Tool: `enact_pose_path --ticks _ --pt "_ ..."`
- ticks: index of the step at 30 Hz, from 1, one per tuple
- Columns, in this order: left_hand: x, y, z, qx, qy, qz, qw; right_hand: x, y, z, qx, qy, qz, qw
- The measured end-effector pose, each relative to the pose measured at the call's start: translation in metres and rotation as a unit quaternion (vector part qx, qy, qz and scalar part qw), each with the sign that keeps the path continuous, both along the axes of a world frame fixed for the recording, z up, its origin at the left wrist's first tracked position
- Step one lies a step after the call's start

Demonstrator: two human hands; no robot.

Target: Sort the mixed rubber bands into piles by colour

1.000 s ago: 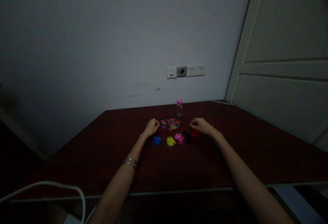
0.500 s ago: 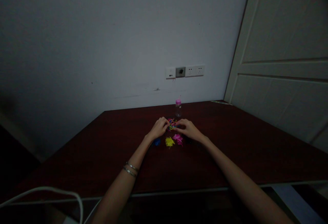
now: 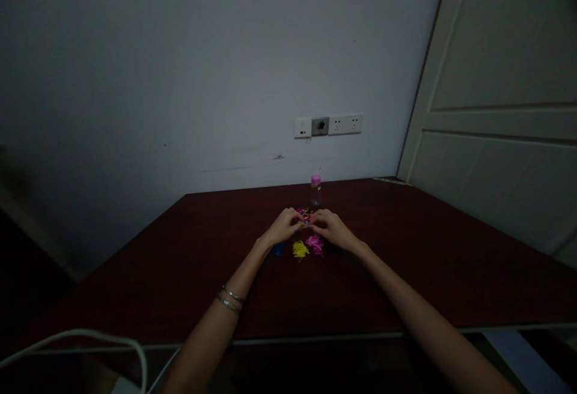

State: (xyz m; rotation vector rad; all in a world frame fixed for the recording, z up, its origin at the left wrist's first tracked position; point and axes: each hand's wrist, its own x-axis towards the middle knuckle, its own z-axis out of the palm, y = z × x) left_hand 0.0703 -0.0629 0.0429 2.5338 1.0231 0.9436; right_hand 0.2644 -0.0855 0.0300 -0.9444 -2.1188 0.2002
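My left hand (image 3: 285, 226) reaches to the left side of a mixed pile of small, thin, colourful strips (image 3: 306, 214). Its thumb and forefinger come close together at the pile; anything between them is too small to make out. Opposite it, my right hand (image 3: 331, 229) touches the right side of the same pile, thumb and fingers curved with a gap between them. The hands cover much of the pile. Nearer to me lie a yellow heap (image 3: 300, 250) and a pink heap (image 3: 315, 245) of like strips. A blue heap (image 3: 277, 250) shows partly beside my left wrist.
Behind the pile stands a clear bottle with a pink lid (image 3: 316, 191). The dark red table (image 3: 333, 298) meets a wall with sockets (image 3: 345, 124); a pale panelled door (image 3: 496, 160) is on the right. A white cable (image 3: 90, 333) loops at the front left.
My right hand has moved left from the red heap to the mixed pile, and my left hand has moved right onto it. The black and red heaps are now hidden behind my right hand and forearm.
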Motion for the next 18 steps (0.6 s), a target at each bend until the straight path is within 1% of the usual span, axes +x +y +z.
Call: enact_pose_path --ticks 2,5,7,11,14,18 --pt "-0.007 0.006 0.001 -0.003 -0.011 0.021 1.000 0.000 0.002 0.000 -0.002 -0.002 -0.005 1.000" --pt "-0.023 0.019 -0.002 -0.013 -0.045 0.099 0.994 -0.008 0.002 0.003 0.000 -0.018 0.008 1.000" --pt "-0.035 0.030 -0.009 -0.034 -0.068 0.145 0.987 -0.018 0.001 0.006 0.003 -0.041 0.033 0.999" --pt "-0.057 0.049 -0.027 -0.107 -0.101 0.218 0.965 -0.045 0.000 0.007 0.010 -0.101 0.089 0.991" --pt "-0.066 0.055 -0.036 -0.134 -0.104 0.235 0.957 -0.061 0.002 0.004 0.011 -0.137 0.111 0.984" --pt "-0.070 0.056 -0.039 -0.149 -0.098 0.243 0.953 -0.072 0.002 0.001 0.014 -0.174 0.123 0.977"
